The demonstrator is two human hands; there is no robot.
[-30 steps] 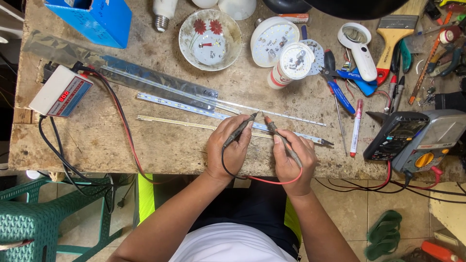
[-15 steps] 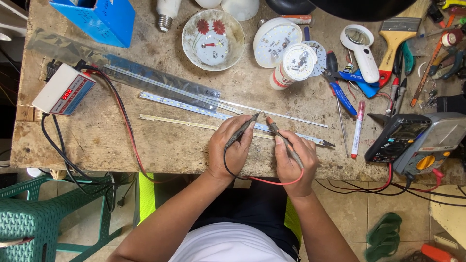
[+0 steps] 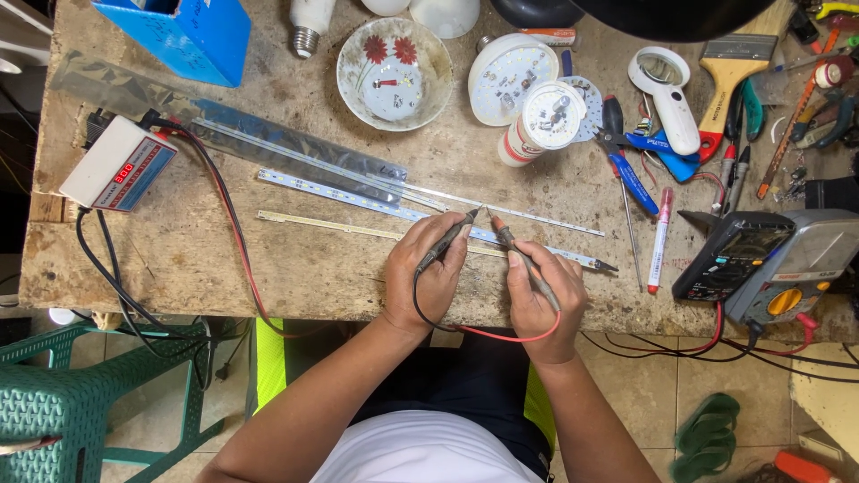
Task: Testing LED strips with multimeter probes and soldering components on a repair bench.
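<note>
Blue box, white meter box

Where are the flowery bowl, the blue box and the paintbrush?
flowery bowl (image 3: 395, 63), head view: on the inside bottom of the bowl.
blue box (image 3: 183, 31), head view: on its front face.
paintbrush (image 3: 735, 67), head view: on its wide bristle end.

Multimeter right of strips; bowl behind.

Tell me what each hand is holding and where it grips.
The left hand holds the black probe by its handle. The right hand holds the red probe by its handle. Both tips are at the LED strip.
</note>
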